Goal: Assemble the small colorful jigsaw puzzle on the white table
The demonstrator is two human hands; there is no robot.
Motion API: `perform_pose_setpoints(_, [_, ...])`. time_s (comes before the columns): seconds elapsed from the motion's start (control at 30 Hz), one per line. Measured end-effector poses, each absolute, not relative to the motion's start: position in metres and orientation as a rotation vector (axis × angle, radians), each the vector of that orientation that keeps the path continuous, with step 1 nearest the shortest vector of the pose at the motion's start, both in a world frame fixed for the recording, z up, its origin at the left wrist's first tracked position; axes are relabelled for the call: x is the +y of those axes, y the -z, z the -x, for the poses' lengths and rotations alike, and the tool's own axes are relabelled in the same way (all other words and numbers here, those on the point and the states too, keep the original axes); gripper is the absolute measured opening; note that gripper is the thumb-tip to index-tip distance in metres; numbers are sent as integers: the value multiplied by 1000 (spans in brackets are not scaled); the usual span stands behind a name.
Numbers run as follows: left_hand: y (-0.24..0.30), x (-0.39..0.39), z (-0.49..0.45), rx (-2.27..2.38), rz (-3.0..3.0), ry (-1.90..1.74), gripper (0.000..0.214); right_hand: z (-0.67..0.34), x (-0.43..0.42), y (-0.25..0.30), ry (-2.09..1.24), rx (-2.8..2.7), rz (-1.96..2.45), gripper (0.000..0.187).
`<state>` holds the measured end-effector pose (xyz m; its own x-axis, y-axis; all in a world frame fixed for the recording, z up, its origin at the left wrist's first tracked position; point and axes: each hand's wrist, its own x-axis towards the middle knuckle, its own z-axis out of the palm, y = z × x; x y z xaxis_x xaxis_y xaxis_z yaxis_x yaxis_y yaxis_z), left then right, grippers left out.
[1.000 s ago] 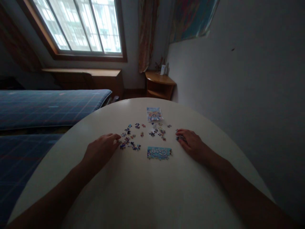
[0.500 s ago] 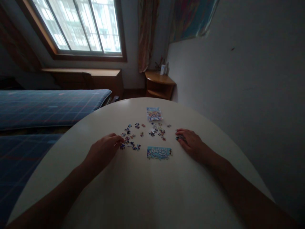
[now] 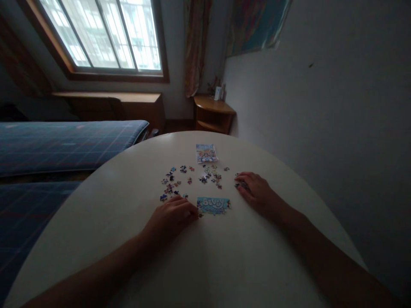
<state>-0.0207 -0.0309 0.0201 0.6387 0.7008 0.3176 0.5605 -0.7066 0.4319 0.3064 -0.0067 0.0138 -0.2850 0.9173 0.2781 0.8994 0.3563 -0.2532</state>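
My left hand (image 3: 173, 217) rests on the round white table (image 3: 205, 256) with its fingers curled together, the fingertips touching the left end of the joined blue puzzle strip (image 3: 213, 205); whether a piece is in them I cannot make out. My right hand (image 3: 253, 190) lies palm down to the right of the strip, fingers bent over a few dark puzzle pieces (image 3: 240, 185). Several loose pieces (image 3: 192, 177) are scattered beyond both hands. A small picture card (image 3: 206, 153) lies farther back.
A wall runs close along the table's right side. Blue plaid beds (image 3: 64, 143) stand to the left. A wooden corner shelf (image 3: 213, 113) and a low cabinet (image 3: 109, 105) sit under the window at the back.
My left hand has moved right and toward me, from the scattered pieces to the left end of the joined strip. My right hand has stayed in place.
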Motion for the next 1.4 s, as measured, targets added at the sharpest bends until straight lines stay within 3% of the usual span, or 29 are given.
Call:
perform_pose_setpoints(0.23, [-17, -27, 14, 1001, -2609, -699, 14, -276, -22, -25, -77, -2373, 1282, 24])
perform_pose_setpoints(0.47, [-15, -27, 13, 996, -2677, -704, 13, -244, -47, -39, -245, -2601, 981, 32])
perform_pose_setpoints(1.4, [-28, -29, 16, 792, -2919, -659, 9, -241, -51, -40, -318, -2712, 936, 44])
